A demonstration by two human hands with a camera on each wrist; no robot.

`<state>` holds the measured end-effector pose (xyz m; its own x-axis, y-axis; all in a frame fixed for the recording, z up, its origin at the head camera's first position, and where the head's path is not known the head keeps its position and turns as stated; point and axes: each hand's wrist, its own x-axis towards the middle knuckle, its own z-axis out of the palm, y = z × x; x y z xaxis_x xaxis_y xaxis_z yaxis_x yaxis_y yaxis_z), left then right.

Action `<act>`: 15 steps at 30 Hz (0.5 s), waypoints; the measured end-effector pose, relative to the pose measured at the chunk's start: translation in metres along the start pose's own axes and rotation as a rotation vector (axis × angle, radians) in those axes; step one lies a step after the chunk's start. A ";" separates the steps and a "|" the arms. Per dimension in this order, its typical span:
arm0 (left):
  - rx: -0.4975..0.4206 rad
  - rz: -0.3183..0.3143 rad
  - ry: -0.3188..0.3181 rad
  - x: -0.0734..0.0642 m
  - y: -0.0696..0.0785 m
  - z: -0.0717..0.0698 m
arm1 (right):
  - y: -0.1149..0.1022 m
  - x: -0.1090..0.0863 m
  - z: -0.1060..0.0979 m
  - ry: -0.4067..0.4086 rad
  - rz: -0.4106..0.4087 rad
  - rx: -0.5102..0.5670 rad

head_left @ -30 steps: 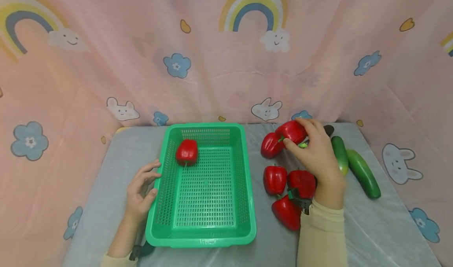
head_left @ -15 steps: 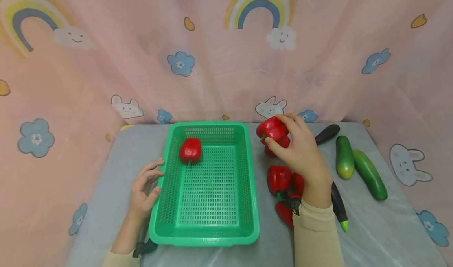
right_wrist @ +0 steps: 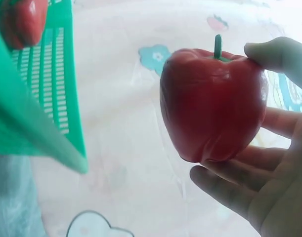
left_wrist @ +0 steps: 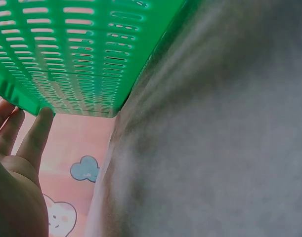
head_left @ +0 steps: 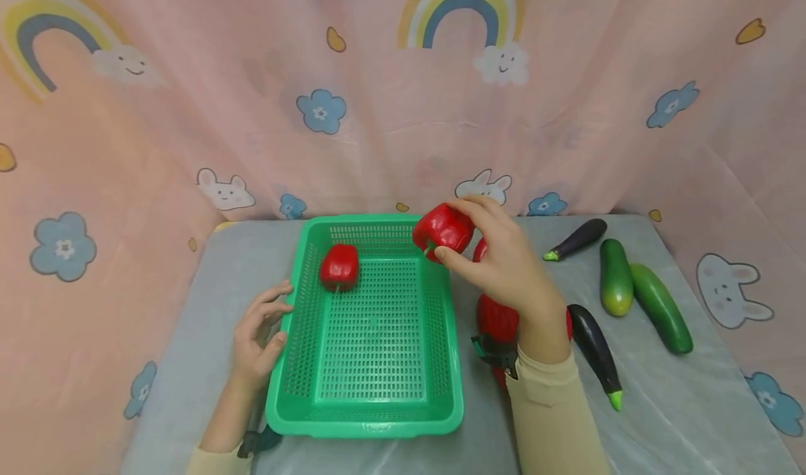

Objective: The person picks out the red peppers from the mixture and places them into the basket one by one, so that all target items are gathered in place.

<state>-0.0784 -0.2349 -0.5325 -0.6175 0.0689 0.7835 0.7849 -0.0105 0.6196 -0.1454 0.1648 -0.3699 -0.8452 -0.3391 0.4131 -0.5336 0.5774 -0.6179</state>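
My right hand (head_left: 504,258) holds a red bell pepper (head_left: 443,230) between thumb and fingers, over the right rim of the green basket (head_left: 371,429) near its back corner. In the right wrist view the bell pepper (right_wrist: 212,106) shows its green stem, the thumb beside it and the fingers around its far side. A second red bell pepper (head_left: 340,268) lies in the basket's back left part. My left hand (head_left: 255,338) rests with relaxed fingers at the basket's left rim; in the left wrist view its fingertips touch the rim (left_wrist: 29,103).
Several more red bell peppers (head_left: 496,319) lie right of the basket, partly hidden under my right arm. Farther right lie one eggplant (head_left: 576,239), another eggplant (head_left: 595,356), a zucchini-like green vegetable (head_left: 615,279) and a long green cucumber (head_left: 661,308). A pink printed curtain (head_left: 378,160) hangs behind the table.
My right hand has lifted the bell pepper from the back right of the table and carried it left to the basket's rim. My left hand has stayed at the basket.
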 end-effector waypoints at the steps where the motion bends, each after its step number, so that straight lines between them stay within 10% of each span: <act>1: -0.001 -0.002 0.002 0.000 0.000 0.000 | -0.001 0.002 0.002 -0.007 -0.015 0.016; 15: 0.009 -0.004 -0.003 0.000 -0.001 -0.001 | -0.008 0.030 0.026 -0.063 -0.095 0.217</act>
<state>-0.0793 -0.2356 -0.5328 -0.6209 0.0716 0.7806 0.7825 -0.0015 0.6226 -0.1671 0.1312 -0.3698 -0.7875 -0.4335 0.4380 -0.5987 0.3700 -0.7104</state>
